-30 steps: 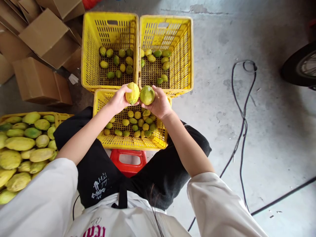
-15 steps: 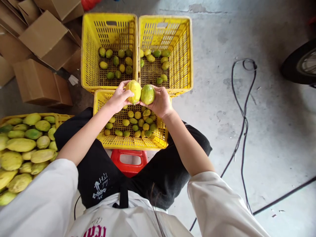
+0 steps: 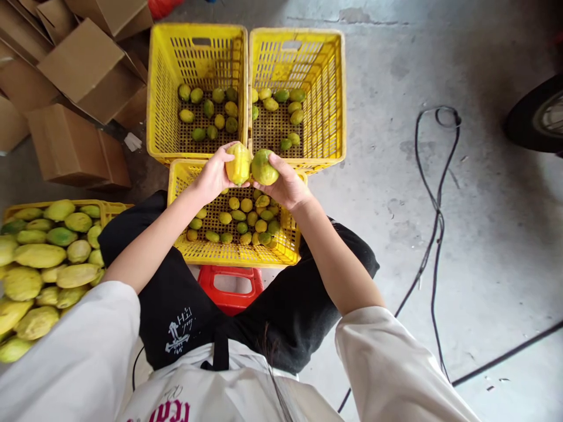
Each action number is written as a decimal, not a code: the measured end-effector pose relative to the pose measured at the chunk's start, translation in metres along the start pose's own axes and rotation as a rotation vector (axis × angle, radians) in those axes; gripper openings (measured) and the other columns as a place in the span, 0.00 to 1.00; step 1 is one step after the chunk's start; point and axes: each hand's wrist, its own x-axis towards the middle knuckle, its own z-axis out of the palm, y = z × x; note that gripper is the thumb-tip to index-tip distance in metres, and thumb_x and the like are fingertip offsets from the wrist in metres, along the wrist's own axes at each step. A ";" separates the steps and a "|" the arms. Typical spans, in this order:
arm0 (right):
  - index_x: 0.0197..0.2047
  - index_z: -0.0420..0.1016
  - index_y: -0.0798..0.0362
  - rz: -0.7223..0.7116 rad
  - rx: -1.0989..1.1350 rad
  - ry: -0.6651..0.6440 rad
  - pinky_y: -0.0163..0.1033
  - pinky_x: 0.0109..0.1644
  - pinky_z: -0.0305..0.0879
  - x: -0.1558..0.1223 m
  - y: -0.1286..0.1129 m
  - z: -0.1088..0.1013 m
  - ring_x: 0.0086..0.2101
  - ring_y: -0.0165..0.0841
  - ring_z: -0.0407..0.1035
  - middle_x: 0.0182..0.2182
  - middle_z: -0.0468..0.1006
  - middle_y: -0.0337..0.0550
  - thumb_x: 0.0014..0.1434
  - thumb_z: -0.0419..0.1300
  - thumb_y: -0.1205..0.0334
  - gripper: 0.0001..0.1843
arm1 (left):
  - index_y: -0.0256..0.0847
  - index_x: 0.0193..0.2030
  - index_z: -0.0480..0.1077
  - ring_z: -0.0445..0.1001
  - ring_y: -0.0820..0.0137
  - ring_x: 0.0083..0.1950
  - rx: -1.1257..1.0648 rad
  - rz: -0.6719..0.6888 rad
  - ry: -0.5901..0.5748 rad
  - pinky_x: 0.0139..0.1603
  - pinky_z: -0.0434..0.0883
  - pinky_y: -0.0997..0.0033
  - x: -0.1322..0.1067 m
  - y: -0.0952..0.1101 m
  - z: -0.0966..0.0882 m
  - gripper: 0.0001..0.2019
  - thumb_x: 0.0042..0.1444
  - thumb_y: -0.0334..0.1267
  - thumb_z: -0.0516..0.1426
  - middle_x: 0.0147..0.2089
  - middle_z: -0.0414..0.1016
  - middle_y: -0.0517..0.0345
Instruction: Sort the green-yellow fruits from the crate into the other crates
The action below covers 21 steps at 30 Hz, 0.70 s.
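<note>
My left hand (image 3: 216, 172) is closed around a yellow lemon (image 3: 238, 164). Right beside it, my right hand (image 3: 287, 183) grips a greener lemon (image 3: 264, 167), with the thumb on its upper side. Both fruits are held close together above the near yellow crate (image 3: 185, 251), where several smaller yellow and green lemons (image 3: 252, 218) lie on the bottom. Beyond my hands stand the far left crate (image 3: 153, 94) and the far right crate (image 3: 341, 94), each with several lemons scattered inside.
At my left, another crate (image 3: 105, 212) is heaped with large lemons (image 3: 39, 256). Cardboard boxes (image 3: 68, 140) pile up at the upper left. A red stool (image 3: 231, 299) shows below the near crate. A black cable (image 3: 435, 211) loops over the floor, and a wheel (image 3: 534, 117) stands at the right.
The greener lemon has been turned in my right hand, with the thumb now over it. The yellow lemon is turned slightly in my left hand. The view has shifted a little.
</note>
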 end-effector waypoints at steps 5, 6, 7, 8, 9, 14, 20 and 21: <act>0.47 0.73 0.43 -0.010 0.010 0.060 0.49 0.57 0.82 0.002 -0.001 -0.004 0.59 0.43 0.75 0.47 0.81 0.41 0.59 0.71 0.41 0.21 | 0.50 0.59 0.68 0.78 0.56 0.64 -0.004 -0.008 -0.025 0.60 0.80 0.49 0.001 -0.004 0.003 0.25 0.54 0.30 0.57 0.63 0.76 0.55; 0.48 0.73 0.43 -0.010 0.021 0.057 0.50 0.57 0.82 0.001 -0.002 -0.004 0.59 0.44 0.75 0.47 0.81 0.42 0.60 0.70 0.41 0.21 | 0.50 0.59 0.67 0.78 0.57 0.64 0.006 0.001 -0.016 0.61 0.80 0.51 0.002 -0.006 0.003 0.26 0.53 0.29 0.58 0.63 0.76 0.55; 0.49 0.74 0.43 -0.011 0.038 0.050 0.50 0.57 0.82 0.000 -0.004 -0.003 0.59 0.44 0.75 0.47 0.81 0.42 0.60 0.69 0.40 0.22 | 0.50 0.59 0.67 0.78 0.58 0.63 0.014 0.011 -0.004 0.61 0.80 0.52 0.002 -0.007 0.003 0.27 0.52 0.29 0.59 0.63 0.76 0.55; 0.50 0.75 0.43 -0.013 0.057 0.040 0.50 0.57 0.82 -0.001 -0.006 -0.002 0.58 0.44 0.76 0.47 0.81 0.42 0.60 0.68 0.38 0.22 | 0.50 0.59 0.67 0.78 0.58 0.63 0.018 0.021 0.010 0.60 0.81 0.53 0.003 -0.008 0.003 0.27 0.51 0.29 0.59 0.63 0.77 0.55; 0.51 0.75 0.43 -0.014 0.073 0.029 0.50 0.57 0.81 -0.002 -0.007 -0.001 0.57 0.44 0.76 0.47 0.82 0.42 0.61 0.66 0.37 0.23 | 0.50 0.59 0.67 0.78 0.59 0.62 0.018 0.029 0.026 0.59 0.81 0.55 0.004 -0.009 0.003 0.27 0.52 0.28 0.60 0.62 0.77 0.55; 0.52 0.76 0.44 0.010 0.104 0.003 0.53 0.58 0.81 -0.002 -0.010 0.003 0.58 0.44 0.76 0.49 0.84 0.44 0.62 0.62 0.37 0.24 | 0.50 0.58 0.67 0.83 0.66 0.53 0.002 0.009 0.081 0.49 0.82 0.67 0.007 -0.009 -0.003 0.22 0.58 0.33 0.63 0.52 0.82 0.59; 0.51 0.77 0.43 0.060 0.048 -0.018 0.51 0.54 0.83 0.004 -0.002 0.000 0.55 0.43 0.79 0.44 0.85 0.44 0.60 0.66 0.37 0.24 | 0.50 0.58 0.66 0.83 0.71 0.37 -0.010 -0.051 0.038 0.36 0.77 0.74 0.009 -0.009 -0.010 0.25 0.59 0.45 0.70 0.39 0.82 0.65; 0.50 0.77 0.43 0.052 0.035 -0.013 0.48 0.53 0.83 0.004 0.000 0.001 0.54 0.42 0.79 0.43 0.84 0.43 0.60 0.66 0.36 0.24 | 0.50 0.58 0.66 0.83 0.71 0.38 -0.011 -0.053 0.032 0.36 0.77 0.73 0.008 -0.008 -0.009 0.24 0.60 0.46 0.70 0.39 0.82 0.64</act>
